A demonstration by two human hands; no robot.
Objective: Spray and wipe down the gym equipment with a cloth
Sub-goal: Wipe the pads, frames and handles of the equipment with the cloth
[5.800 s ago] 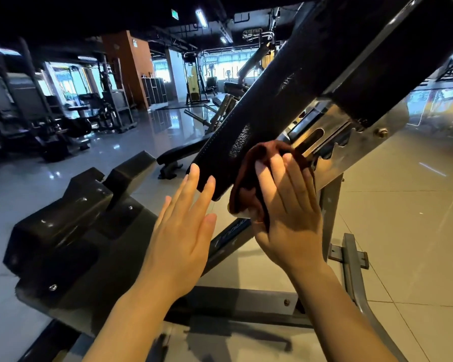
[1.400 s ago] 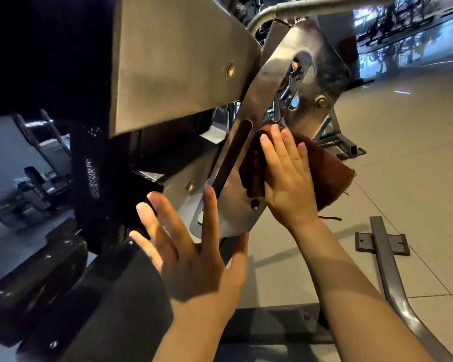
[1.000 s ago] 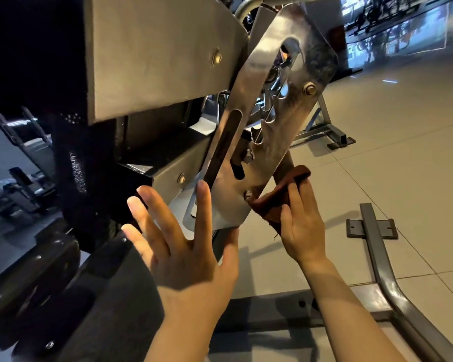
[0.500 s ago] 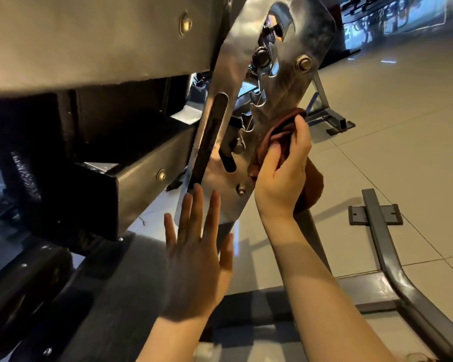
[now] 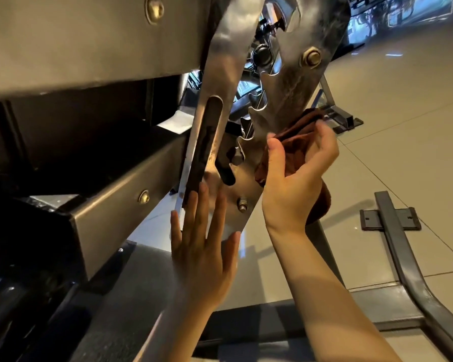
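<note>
**Wiping the notched steel plate**

Left hand [image 5: 203, 253] at 6 o'clock, fingers straight, flat against the plate's [image 5: 293, 100] lower end; right hand [image 5: 296, 184] at 3 o'clock, fingers curled round the brown cloth [image 5: 298, 138], pressing it on the plate's right edge; plate's long axis runs 7 to 1 o'clock, unwiped metal lies toward 1; right hand is nearer.

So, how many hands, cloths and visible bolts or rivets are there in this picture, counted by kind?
Hands: 2, left hand and right hand
Cloths: 1, brown cloth
Bolts or rivets: 4, at
Total: 7
</note>
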